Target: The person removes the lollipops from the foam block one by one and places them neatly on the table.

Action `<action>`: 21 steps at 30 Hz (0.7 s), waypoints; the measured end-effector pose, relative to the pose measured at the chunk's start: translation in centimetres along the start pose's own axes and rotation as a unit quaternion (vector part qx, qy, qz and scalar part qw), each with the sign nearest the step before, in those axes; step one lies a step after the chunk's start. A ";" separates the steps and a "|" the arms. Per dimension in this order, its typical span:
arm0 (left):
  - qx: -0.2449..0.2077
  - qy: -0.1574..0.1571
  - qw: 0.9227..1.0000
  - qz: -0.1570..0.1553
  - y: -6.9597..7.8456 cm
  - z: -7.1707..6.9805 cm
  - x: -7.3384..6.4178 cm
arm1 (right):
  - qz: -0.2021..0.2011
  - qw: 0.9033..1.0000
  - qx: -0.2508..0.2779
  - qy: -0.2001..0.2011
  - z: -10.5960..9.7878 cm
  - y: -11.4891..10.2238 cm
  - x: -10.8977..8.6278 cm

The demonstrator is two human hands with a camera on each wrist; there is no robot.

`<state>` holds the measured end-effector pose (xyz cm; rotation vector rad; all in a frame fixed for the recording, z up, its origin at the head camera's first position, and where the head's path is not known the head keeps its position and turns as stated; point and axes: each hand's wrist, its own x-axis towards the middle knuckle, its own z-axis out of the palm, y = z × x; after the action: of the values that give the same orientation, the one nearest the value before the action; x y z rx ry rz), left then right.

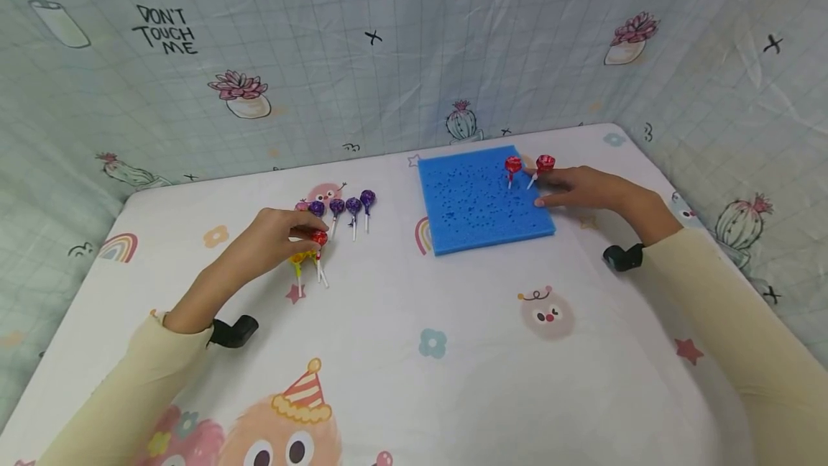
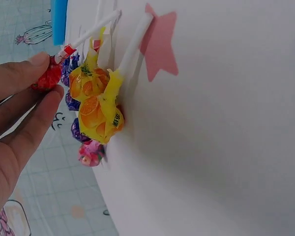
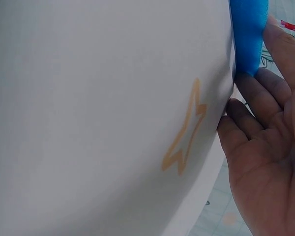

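Observation:
My left hand pinches the wrapped head of a red lollipop between thumb and fingertips, its white stick slanting downward. Right beneath lie two yellow lollipops with orange-slice print. Just behind are several purple lollipops and a pink one, partly hidden by the hand in the head view. On the right, a blue foam board full of small holes bears two upright red lollipops. My right hand rests at the board's right edge, thumb and fingers extended against it, holding no lollipop.
A white tablecloth with printed cartoon faces, stars and flowers covers the table. Patterned cloth hangs behind it and on both sides. A black wrist mount sits under the left wrist, and another under the right.

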<state>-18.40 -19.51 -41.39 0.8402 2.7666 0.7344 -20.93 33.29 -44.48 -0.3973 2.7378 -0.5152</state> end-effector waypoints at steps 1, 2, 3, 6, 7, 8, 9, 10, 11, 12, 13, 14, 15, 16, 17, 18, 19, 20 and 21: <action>-0.001 -0.001 1.000 0.000 0.0 0.0 0.0 | 0.003 1.000 -0.001 0.000 0.0 0.0 0.0; -0.002 -0.001 1.000 -0.001 0.0 0.0 0.1 | 0.004 1.000 -0.002 0.001 0.0 0.0 0.0; -0.003 0.000 1.000 -0.001 0.0 -0.1 0.1 | 0.007 1.000 -0.002 0.001 0.0 0.0 0.1; -0.013 0.009 1.000 -0.002 0.1 -0.1 0.4 | 0.011 1.000 0.000 0.000 -0.1 0.0 0.1; -0.017 0.010 1.000 -0.002 0.1 -0.1 0.5 | 0.013 1.000 0.001 0.000 -0.1 0.1 0.1; -0.019 0.010 1.000 -0.004 0.1 0.0 0.6 | 0.013 1.000 0.002 -0.001 -0.1 0.1 0.1; -0.017 0.008 1.000 -0.004 0.1 0.1 0.7 | 0.014 1.000 0.003 -0.002 -0.1 0.0 0.1; -0.017 0.004 1.000 -0.005 0.1 0.2 0.8 | 0.014 1.000 0.003 -0.003 -0.1 0.0 0.1; -0.016 0.001 1.000 -0.008 0.1 0.3 0.9 | 0.013 1.000 0.003 -0.003 -0.1 0.0 0.2; -0.013 -0.003 1.000 -0.009 0.1 0.4 0.9 | 0.013 1.000 0.003 -0.002 -0.1 0.0 0.2; -0.008 -0.006 1.000 -0.011 0.1 0.4 0.9 | 0.014 1.000 0.004 -0.002 -0.1 0.0 0.2; -0.004 -0.009 1.000 -0.012 0.1 0.5 0.9 | 0.014 1.000 0.004 -0.003 -0.1 -0.1 0.2; 0.000 -0.010 1.000 -0.012 0.0 0.5 0.9 | 0.015 1.000 0.004 -0.002 -0.1 -0.1 0.3; 0.001 -0.010 1.000 -0.012 0.0 0.4 0.8 | 0.017 1.000 0.004 -0.002 -0.1 -0.1 0.3; 0.005 -0.010 1.000 -0.012 0.0 0.3 0.7 | 0.018 1.000 0.004 -0.002 -0.1 -0.2 0.3; 0.008 -0.011 1.000 -0.011 0.0 0.3 0.7 | 0.020 1.000 0.004 -0.004 -0.1 -0.2 0.3; 0.010 -0.011 1.000 -0.009 0.0 0.2 0.6 | 0.021 1.000 0.005 -0.005 -0.1 -0.2 0.3; 0.012 -0.011 1.000 -0.007 -0.1 0.1 0.5 | 0.022 1.000 0.005 -0.005 -0.1 -0.2 0.3; 0.014 -0.010 1.000 -0.003 -0.1 0.0 0.4 | 0.023 1.000 0.005 -0.005 0.0 -0.2 0.3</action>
<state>-18.80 -19.33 -41.47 0.8388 2.7664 0.6847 -21.15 33.03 -44.43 -0.3339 2.7261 -0.5124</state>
